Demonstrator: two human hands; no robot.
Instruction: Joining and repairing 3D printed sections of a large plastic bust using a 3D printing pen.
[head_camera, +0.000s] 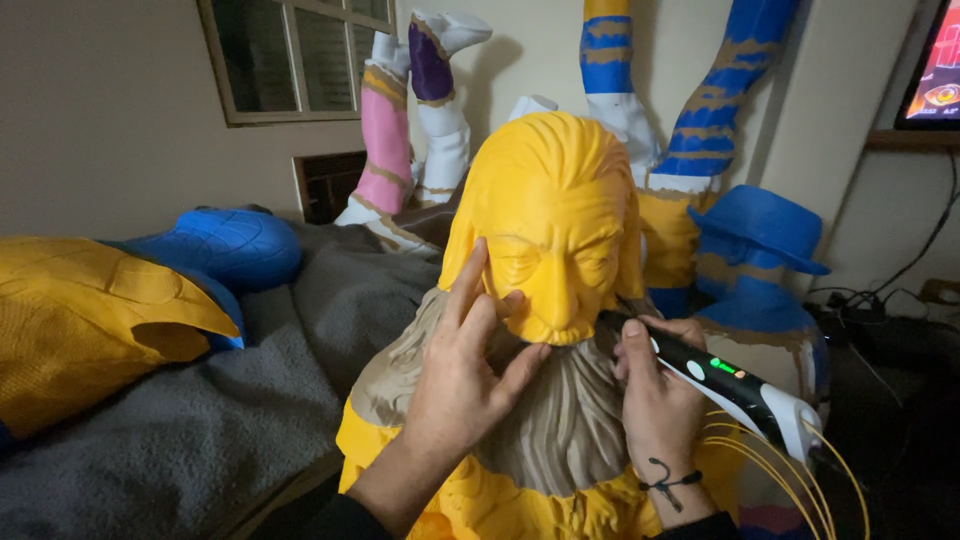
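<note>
A large printed bust (556, 210) with a yellow head and a grey-brown beard stands in front of me. My left hand (462, 372) rests on its cheek and beard, fingers spread against the face, holding nothing. My right hand (652, 400) grips a black and white pen-shaped printing tool (722, 380) with green lights, its tip pressed where the yellow chin meets the beard. Thin yellow filament strands (790, 460) loop out from the pen's rear end.
A grey blanket (230, 400) covers the surface at left, with a yellow shell piece (90, 310) and a blue webbed head piece (225, 245) on it. Behind stand painted limb parts (400, 130), a blue hat figure (760, 250), a window and a screen (935, 70).
</note>
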